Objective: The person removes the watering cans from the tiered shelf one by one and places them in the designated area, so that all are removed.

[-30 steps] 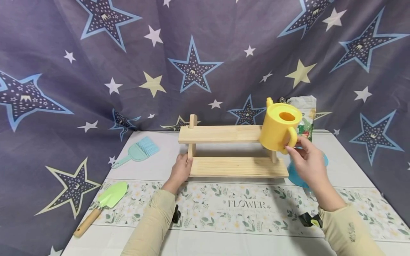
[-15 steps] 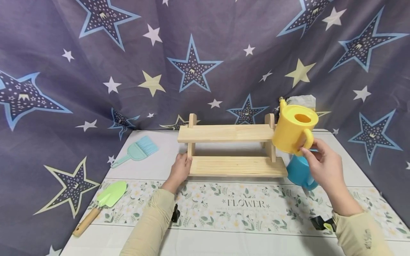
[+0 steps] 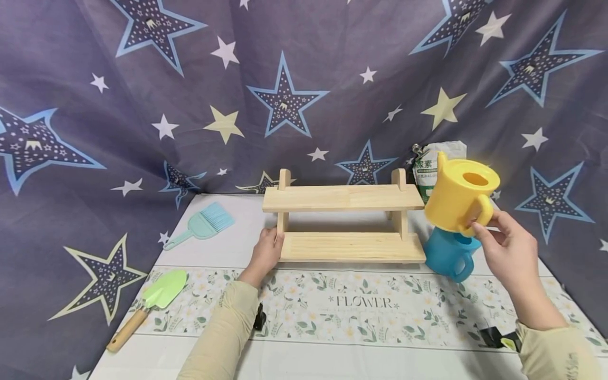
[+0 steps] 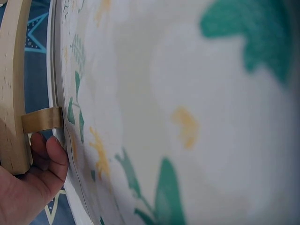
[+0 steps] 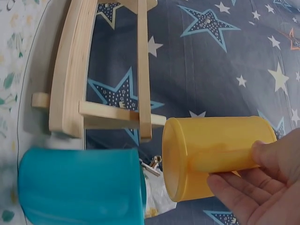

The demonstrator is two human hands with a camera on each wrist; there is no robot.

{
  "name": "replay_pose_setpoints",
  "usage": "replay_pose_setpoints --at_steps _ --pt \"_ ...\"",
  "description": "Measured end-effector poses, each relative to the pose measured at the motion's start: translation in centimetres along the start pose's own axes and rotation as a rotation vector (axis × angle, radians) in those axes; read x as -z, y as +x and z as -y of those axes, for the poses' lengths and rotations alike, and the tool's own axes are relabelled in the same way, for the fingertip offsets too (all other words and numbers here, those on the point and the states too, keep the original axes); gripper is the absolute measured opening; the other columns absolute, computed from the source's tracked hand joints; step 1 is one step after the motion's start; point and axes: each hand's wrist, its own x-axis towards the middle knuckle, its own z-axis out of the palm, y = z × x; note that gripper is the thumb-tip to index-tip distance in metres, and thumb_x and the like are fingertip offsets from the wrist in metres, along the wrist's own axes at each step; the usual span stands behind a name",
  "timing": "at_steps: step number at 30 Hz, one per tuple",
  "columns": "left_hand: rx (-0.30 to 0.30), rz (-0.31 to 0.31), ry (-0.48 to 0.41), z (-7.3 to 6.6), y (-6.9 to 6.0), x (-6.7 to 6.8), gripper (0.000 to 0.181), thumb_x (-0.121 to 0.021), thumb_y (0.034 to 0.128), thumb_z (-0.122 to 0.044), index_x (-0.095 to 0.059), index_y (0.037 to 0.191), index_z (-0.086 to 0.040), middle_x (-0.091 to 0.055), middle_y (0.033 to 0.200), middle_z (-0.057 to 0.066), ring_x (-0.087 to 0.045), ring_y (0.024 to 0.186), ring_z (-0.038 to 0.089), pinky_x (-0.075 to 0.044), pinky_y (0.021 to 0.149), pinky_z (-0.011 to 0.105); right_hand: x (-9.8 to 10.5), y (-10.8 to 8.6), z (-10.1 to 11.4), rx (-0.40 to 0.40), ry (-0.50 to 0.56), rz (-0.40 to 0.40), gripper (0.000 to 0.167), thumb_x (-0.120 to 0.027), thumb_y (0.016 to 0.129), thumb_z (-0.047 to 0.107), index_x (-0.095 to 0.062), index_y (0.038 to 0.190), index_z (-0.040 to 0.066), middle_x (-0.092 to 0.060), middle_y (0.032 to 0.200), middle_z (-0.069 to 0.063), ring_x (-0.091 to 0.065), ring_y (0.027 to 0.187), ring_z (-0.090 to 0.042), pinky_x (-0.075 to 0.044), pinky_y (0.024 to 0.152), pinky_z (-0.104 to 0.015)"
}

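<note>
A two-tier wooden shelf stands on the table, both boards bare. My left hand holds the left end of its lower board; in the left wrist view the fingers curl under the board, close to a short wooden foot. With thumb and fingers, my right hand pinches the handle of a yellow watering can, lifted off the table right of the shelf. Below it a blue watering can stands by the shelf's right end. A gap separates the two cans in the right wrist view.
Behind the cans stands a white and green bag with a metal clip. Leftward lie a light-blue brush and a green trowel with a wooden handle. A floral runner crosses the white table; a starry curtain hangs behind.
My right hand has carried the yellow watering can rightward, away from the shelf's upper board, uncovering the right upright and more of the blue can. The left hand stays on the shelf.
</note>
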Motion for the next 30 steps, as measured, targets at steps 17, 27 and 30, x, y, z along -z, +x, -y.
replay_pose_setpoints --at_steps 17,27,30 --pt "-0.008 -0.005 0.008 0.0 -0.1 0.1 0.051 -0.035 0.1065 -0.032 -0.035 0.15 -0.006 -0.043 0.126 0.015 -0.054 0.112 0.031 -0.047 0.098 0.047 2.5 0.2 -2.2 -0.088 -0.038 -0.024 0.039 -0.061 0.098 0.025 -0.058 0.13 0.003 -0.052 0.093 0.027 -0.046 0.072 0.026 -0.036 0.064 -0.007" --pt "-0.009 -0.004 0.015 0.0 0.0 0.0 0.051 -0.035 0.1065 -0.032 -0.035 0.15 -0.005 -0.043 0.128 0.016 -0.054 0.114 0.032 -0.047 0.099 0.047 2.9 0.2 -3.6 -0.143 -0.098 -0.077 0.04 -0.057 0.1 0.027 -0.056 0.134 0.005 -0.064 0.114 -0.013 -0.038 0.078 0.028 -0.049 0.096 -0.028" --pt "-0.002 -0.001 0.013 0.0 0.0 0.0 0.051 -0.035 0.1064 -0.033 -0.035 0.15 -0.006 -0.043 0.128 0.015 -0.053 0.115 0.031 -0.046 0.1 0.046 3.2 0.1 -4.2 -0.135 -0.08 -0.089 0.04 -0.058 0.1 0.026 -0.055 0.134 0.004 -0.064 0.108 0.005 -0.038 0.079 0.029 -0.047 0.093 -0.015"
